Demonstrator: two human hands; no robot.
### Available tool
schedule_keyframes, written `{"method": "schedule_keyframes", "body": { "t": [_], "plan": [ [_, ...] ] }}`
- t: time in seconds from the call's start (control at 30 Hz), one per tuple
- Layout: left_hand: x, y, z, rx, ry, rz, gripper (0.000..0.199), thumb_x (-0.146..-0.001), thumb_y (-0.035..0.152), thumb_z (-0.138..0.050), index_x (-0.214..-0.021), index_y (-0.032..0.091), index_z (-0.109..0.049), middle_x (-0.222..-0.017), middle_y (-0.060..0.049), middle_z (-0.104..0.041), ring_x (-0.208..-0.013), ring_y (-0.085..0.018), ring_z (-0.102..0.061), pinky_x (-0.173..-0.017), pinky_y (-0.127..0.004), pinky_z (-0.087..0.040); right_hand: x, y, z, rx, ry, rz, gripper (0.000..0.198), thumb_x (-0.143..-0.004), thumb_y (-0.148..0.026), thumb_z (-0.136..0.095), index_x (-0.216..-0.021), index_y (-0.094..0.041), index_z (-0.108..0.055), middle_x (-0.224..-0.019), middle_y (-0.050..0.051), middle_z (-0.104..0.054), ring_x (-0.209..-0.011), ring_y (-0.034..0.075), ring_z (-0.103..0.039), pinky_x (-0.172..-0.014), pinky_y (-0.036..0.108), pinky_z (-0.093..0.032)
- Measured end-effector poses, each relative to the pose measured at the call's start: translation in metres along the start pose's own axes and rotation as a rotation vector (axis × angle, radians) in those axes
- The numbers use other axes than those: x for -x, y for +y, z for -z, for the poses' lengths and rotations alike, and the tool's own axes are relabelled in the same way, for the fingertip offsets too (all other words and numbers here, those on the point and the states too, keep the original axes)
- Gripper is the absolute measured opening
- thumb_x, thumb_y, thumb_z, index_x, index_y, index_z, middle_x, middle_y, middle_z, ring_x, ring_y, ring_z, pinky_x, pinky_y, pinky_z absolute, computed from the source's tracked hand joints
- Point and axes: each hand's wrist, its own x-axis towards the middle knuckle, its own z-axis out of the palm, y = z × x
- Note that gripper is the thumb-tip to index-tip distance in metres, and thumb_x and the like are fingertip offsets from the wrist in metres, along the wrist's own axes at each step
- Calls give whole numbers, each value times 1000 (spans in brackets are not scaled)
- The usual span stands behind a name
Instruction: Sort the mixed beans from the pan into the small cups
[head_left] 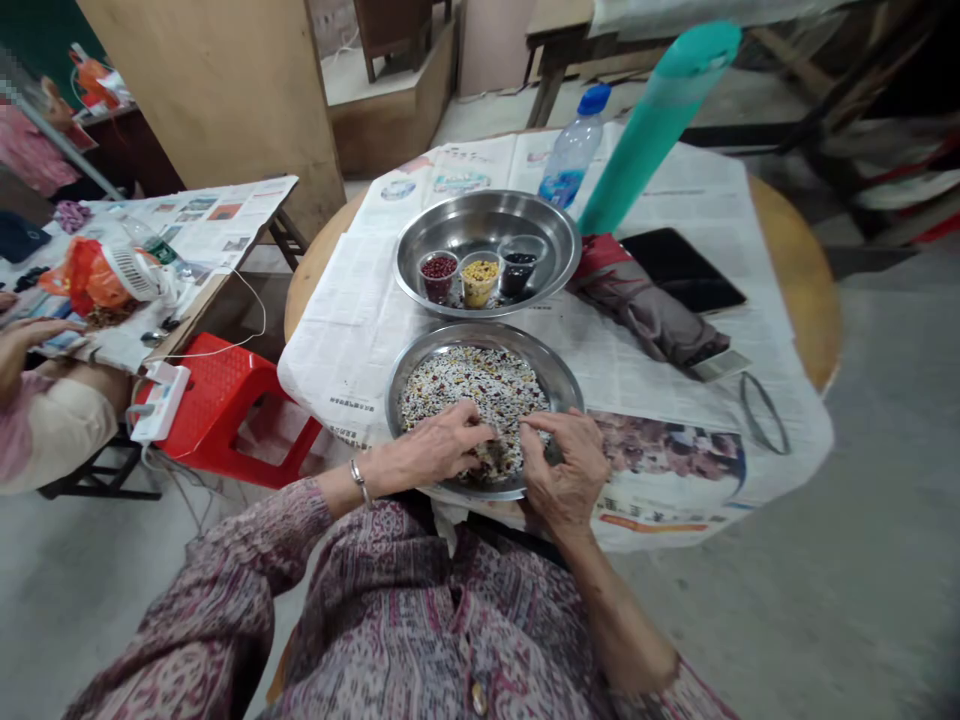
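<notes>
Newspaper covers the round wooden table before us. In the near steel dish lie mixed grains, white, yellow and dark. Our left hand bends its fingers down into them; our right hand, at the dish's right edge, has thumb and forefinger close together. We cannot tell whether either pinches anything. Just beyond, a steel bowl holds 3 cups: red beans, yellow kernels, black beans.
</notes>
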Motion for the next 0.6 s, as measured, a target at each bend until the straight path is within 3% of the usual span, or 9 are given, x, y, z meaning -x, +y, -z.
{"method": "schedule_keyframes", "body": {
  "t": [0.1,0.17,0.27,0.37,0.53,0.6],
  "plan": [
    [-30,-8,-11,-50,7,-1,20,-95,8,-47,-103,17,-63,-102,-6,-58,-88,-17,-59,-81,-30,-53,-1,-1,0,12,-12,-25,9,-88,-26,-60,-84,-24,-67,-84,3,-75,-84,22,-69,-98,49,-49],
    [-49,-16,-10,-63,61,21,25,-96,6,-43,-105,17,-63,-101,-5,-60,-89,-17,-60,-81,-30,-53,-1,-2,0,15,-15,-37,10,-89,-26,-59,-83,-24,-67,-83,3,-74,-83,22,-68,-98,48,-49],
    [-63,-30,0,-57,196,55,25,-99,11,-43,-114,18,-61,-109,-6,-60,-100,-18,-60,-91,-32,-52,-2,-2,0,7,-10,-29,10,-90,-26,-58,-84,-24,-66,-83,2,-73,-83,21,-67,-98,46,-48],
    [-57,-39,12,-126,289,115,23,-99,25,-54,-120,19,-60,-122,-8,-57,-114,-22,-56,-101,-37,-49,-2,-1,0,-14,11,-35,9,-91,-26,-58,-85,-24,-65,-83,2,-72,-83,20,-66,-96,45,-49],
    [-31,-40,18,-247,158,269,79,-74,58,-81,-136,20,-52,-142,-17,-45,-126,-38,-45,-100,-54,-47,-2,-2,2,-16,11,-99,17,-95,-30,-53,-81,-25,-60,-78,2,-68,-82,21,-63,-96,45,-49],
    [-25,-34,14,-228,102,254,76,-74,54,-82,-135,20,-52,-139,-17,-46,-125,-38,-46,-99,-53,-48,-2,-3,3,-28,2,-95,21,-96,-30,-49,-77,-25,-57,-75,1,-66,-79,20,-62,-97,45,-48]
  ]
}}
